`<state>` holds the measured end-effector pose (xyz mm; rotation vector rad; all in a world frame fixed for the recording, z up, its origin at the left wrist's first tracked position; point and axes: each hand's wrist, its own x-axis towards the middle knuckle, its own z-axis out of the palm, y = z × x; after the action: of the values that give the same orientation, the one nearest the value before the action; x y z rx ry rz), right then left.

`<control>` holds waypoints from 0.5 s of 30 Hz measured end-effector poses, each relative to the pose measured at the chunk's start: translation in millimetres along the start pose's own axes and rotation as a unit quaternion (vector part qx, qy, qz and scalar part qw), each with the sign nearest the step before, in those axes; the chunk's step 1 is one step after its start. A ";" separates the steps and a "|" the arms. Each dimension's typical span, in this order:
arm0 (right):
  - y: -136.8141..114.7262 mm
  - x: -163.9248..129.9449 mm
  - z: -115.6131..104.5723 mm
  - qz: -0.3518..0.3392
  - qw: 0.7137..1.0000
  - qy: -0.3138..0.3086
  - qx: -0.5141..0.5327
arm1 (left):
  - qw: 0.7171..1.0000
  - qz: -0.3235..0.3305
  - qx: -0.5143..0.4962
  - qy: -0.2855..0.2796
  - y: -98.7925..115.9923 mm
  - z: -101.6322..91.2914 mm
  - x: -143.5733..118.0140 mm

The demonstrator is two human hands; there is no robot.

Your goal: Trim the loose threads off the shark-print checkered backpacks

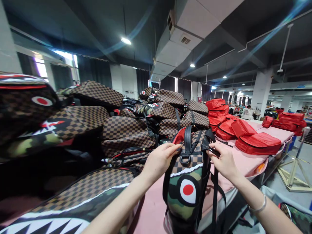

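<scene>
The checked backpack (175, 188) stands upright between the person's hands, over the pink surface (151, 209). The left hand's (159, 162) fingers pinch its upper left edge, just beside the carry handle (187, 139). The right hand's (224, 162) fingers grasp a black strap (212, 150) at its upper right side. Red bags (258, 143) lie beyond, to the right.

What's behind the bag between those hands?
Behind that bag, more checkered bags are piled, mostly leftward; red bags lie on the pink table to the right. Whatever its body covers can't be seen.
</scene>
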<state>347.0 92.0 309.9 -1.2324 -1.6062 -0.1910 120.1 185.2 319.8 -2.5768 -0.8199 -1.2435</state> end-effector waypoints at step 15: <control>-35.9 4.6 -17.7 -0.006 0.991 -0.095 -0.096 | 0.998 0.055 -0.021 0.025 9.1 -9.3 2.8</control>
<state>330.6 66.9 336.8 -1.4240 -1.7925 -0.2460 120.2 175.4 328.7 -2.5732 -0.6394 -1.2993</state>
